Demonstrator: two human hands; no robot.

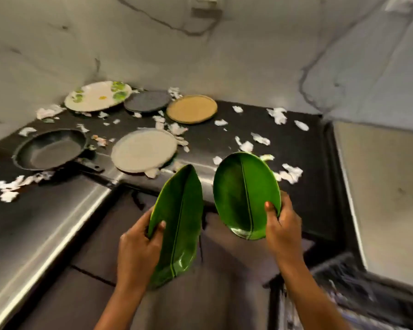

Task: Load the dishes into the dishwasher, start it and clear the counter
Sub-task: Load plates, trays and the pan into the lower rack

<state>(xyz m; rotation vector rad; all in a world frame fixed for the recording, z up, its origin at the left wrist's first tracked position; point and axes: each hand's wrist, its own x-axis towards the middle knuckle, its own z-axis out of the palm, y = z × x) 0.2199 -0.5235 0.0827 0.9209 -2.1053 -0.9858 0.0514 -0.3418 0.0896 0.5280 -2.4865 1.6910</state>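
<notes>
My left hand [138,248] grips the rim of a long green leaf-shaped plate [179,222], held on edge in front of the counter. My right hand [283,225] grips a second, rounder green leaf-shaped plate [244,194], tilted up with its face toward me. On the dark counter [272,139] lie a beige plate [143,150], a tan plate [191,109], a dark grey plate [147,101], a white plate with green marks [97,96] and a black frying pan [50,150]. The dishwasher rack [358,289] shows at the lower right, blurred.
Torn white paper scraps [289,172] are strewn over the counter. A steel edge [57,225] runs along the counter's front at the left. Marble walls close the corner behind. A pale panel [379,186] stands at the right.
</notes>
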